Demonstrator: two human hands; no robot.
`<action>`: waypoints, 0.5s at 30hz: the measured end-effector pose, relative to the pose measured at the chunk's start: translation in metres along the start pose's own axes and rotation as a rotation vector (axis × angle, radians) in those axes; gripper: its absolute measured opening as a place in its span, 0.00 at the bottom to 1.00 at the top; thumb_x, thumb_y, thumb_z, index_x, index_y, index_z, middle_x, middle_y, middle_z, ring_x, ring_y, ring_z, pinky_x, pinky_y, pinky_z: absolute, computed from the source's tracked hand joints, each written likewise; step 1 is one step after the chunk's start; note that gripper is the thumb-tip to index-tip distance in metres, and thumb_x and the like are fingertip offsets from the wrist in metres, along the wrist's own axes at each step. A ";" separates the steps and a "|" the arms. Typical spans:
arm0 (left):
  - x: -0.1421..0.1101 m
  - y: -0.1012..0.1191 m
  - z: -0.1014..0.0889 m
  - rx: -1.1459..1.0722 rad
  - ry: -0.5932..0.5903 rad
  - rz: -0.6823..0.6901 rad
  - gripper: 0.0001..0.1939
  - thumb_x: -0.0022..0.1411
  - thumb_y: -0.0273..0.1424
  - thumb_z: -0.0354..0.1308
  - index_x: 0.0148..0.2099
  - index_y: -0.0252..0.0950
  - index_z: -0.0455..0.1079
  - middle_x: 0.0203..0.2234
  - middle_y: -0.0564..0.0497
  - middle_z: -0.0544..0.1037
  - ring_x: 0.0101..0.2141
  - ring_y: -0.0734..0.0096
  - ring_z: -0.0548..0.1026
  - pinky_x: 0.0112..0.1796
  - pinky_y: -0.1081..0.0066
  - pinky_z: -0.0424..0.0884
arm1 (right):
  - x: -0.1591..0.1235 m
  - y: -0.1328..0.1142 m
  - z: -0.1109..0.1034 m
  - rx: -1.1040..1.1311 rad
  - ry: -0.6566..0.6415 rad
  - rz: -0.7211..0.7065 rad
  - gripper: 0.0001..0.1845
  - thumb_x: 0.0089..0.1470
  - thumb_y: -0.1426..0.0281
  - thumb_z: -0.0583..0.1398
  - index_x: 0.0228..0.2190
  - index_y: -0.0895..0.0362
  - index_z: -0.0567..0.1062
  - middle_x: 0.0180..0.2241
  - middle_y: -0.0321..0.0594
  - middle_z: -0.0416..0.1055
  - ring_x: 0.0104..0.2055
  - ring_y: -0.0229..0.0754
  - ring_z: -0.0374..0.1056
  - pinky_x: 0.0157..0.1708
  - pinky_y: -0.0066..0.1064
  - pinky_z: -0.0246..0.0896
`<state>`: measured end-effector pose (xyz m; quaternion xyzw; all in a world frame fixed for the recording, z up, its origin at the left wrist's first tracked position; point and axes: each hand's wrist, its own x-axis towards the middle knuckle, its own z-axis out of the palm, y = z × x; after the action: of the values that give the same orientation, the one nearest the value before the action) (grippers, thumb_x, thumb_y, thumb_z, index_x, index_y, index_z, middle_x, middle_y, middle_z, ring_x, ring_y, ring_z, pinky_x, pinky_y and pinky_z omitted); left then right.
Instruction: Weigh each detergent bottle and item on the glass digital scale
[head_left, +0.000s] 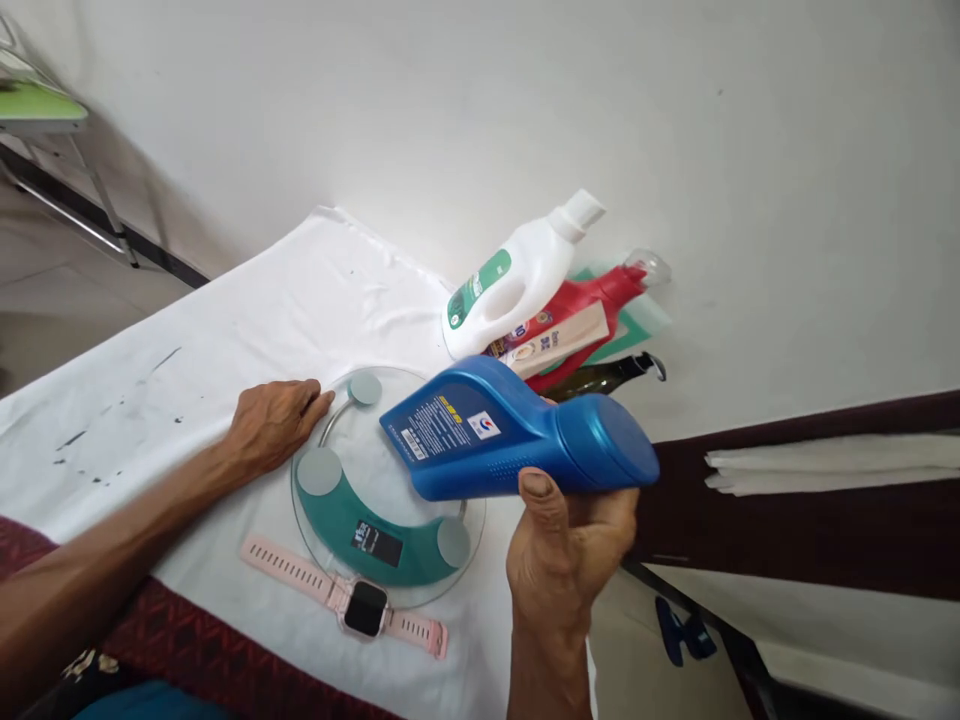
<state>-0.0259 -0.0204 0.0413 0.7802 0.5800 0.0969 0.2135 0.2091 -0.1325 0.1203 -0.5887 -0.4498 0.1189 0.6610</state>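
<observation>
bottle [514, 440], blue, held in right hand [566, 560]

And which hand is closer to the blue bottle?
Right: the right hand holds the blue bottle from below, near its cap. The left hand is apart from it, by the scale.

A barcode [413, 445], a red-and-blue emblem [484, 426] and lines of yellow and white print [442, 420] mark the blue bottle [517, 445]; from here, its wording, the white bottle's [536, 265] green label [480, 288] and the scale's [337, 510] display [379, 543] are illegible.
</observation>
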 end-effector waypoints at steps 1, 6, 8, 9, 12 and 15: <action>0.000 0.000 0.000 -0.005 -0.006 0.002 0.23 0.76 0.45 0.40 0.33 0.40 0.65 0.34 0.46 0.83 0.37 0.58 0.79 0.31 0.65 0.54 | 0.004 -0.004 0.005 -0.021 0.028 0.012 0.30 0.50 0.56 0.74 0.52 0.53 0.77 0.51 0.47 0.76 0.54 0.58 0.75 0.59 0.59 0.69; 0.002 -0.002 0.006 -0.022 -0.022 0.007 0.24 0.79 0.44 0.39 0.34 0.40 0.66 0.35 0.46 0.83 0.37 0.58 0.80 0.31 0.63 0.53 | 0.033 -0.007 0.030 -0.072 0.119 0.001 0.19 0.52 0.59 0.73 0.42 0.54 0.79 0.43 0.43 0.77 0.47 0.58 0.77 0.53 0.62 0.74; 0.003 -0.002 0.008 -0.020 -0.029 0.007 0.24 0.79 0.44 0.39 0.35 0.40 0.66 0.35 0.46 0.83 0.36 0.58 0.79 0.31 0.63 0.53 | 0.052 -0.006 0.044 -0.032 0.139 -0.061 0.19 0.53 0.59 0.72 0.43 0.55 0.79 0.45 0.43 0.77 0.51 0.59 0.76 0.55 0.62 0.74; 0.003 -0.002 0.008 -0.016 -0.035 0.008 0.24 0.79 0.44 0.39 0.35 0.40 0.66 0.35 0.46 0.83 0.36 0.58 0.79 0.31 0.63 0.53 | 0.063 -0.004 0.054 -0.001 0.157 -0.101 0.19 0.53 0.59 0.72 0.44 0.54 0.78 0.47 0.43 0.77 0.52 0.59 0.76 0.56 0.61 0.74; 0.003 -0.002 0.008 -0.006 -0.046 0.017 0.24 0.80 0.44 0.38 0.36 0.40 0.66 0.35 0.45 0.83 0.36 0.58 0.80 0.31 0.63 0.52 | 0.100 0.009 0.085 0.095 0.204 -0.191 0.26 0.51 0.58 0.73 0.47 0.54 0.74 0.50 0.44 0.76 0.55 0.59 0.76 0.56 0.58 0.75; 0.003 -0.001 0.005 -0.008 -0.060 0.014 0.24 0.80 0.43 0.37 0.36 0.40 0.67 0.35 0.45 0.83 0.36 0.58 0.80 0.31 0.62 0.53 | 0.136 0.035 0.112 0.036 0.101 -0.156 0.35 0.52 0.51 0.71 0.54 0.54 0.68 0.56 0.52 0.72 0.61 0.61 0.72 0.59 0.57 0.73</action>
<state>-0.0235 -0.0188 0.0358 0.7860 0.5673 0.0773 0.2330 0.2169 0.0463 0.1404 -0.5452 -0.4581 0.0453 0.7006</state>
